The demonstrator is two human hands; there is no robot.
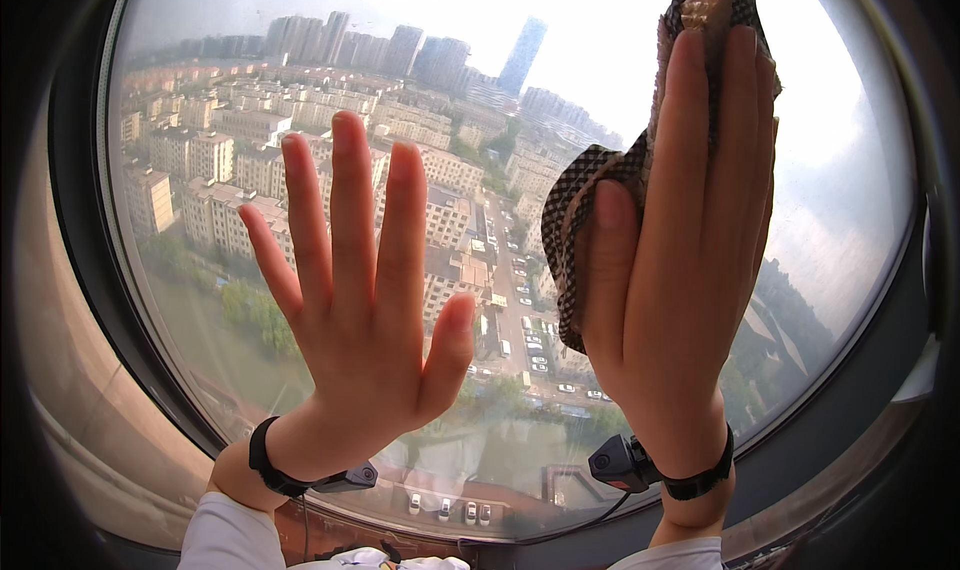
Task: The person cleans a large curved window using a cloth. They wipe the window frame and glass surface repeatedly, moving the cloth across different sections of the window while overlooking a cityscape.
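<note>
Before me stands a large window pane (247, 390), with a high view over a city through it. My left hand (356, 307) is raised at the glass, palm forward and fingers spread, holding nothing. Farther right, my right hand (679, 262) lies flat over a black-and-white checked cloth (581, 195), its fingers close together and pointing up. The cloth is bunched under the palm and sticks out at the thumb and above the fingertips. A paler, brownish patch shows near its top. Most of the cloth is hidden behind the hand.
A dark window frame (86, 255) curves along the left, and continues at the lower right (840, 367). Each wrist has a black strap with a small camera, at the left (349, 478) and the right (621, 463); cables hang from them. A beige wall surface (82, 390) borders the left side.
</note>
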